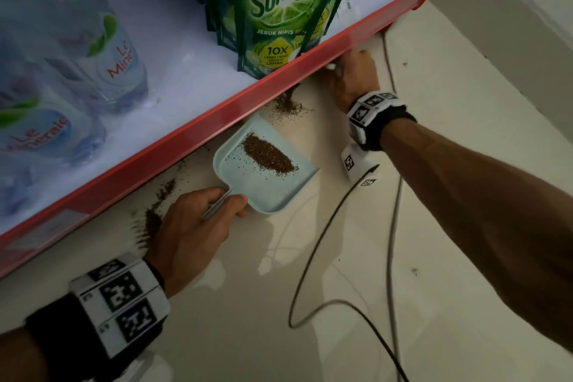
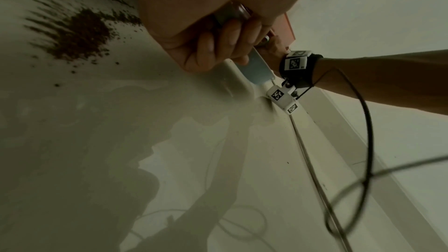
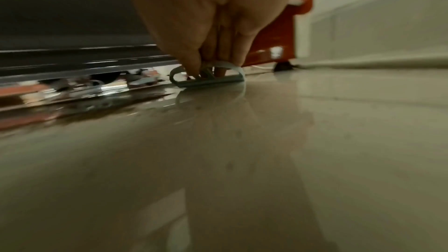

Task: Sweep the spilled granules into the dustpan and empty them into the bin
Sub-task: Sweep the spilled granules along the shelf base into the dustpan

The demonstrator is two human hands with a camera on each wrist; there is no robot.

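A pale blue dustpan (image 1: 273, 189) lies flat on the cream floor beside the shelf base, with a long heap of brown granules (image 1: 268, 156) in it. My left hand (image 1: 229, 205) grips its handle (image 2: 252, 66) from the near side. More granules lie loose beyond the pan's mouth (image 1: 288, 105) and in a pile left of my left hand (image 2: 80, 35). My right hand (image 1: 347, 71) reaches under the shelf's red edge. It pinches a small pale hand brush (image 3: 208, 79) that rests on the floor. No bin is in view.
A red-edged shelf (image 1: 217, 121) overhangs the floor and carries green Sunlight pouches (image 1: 279, 9) and water bottles (image 1: 108, 65). A dark cable (image 1: 310, 273) loops over the floor near my right forearm. A wall skirting (image 1: 511, 49) runs along the right.
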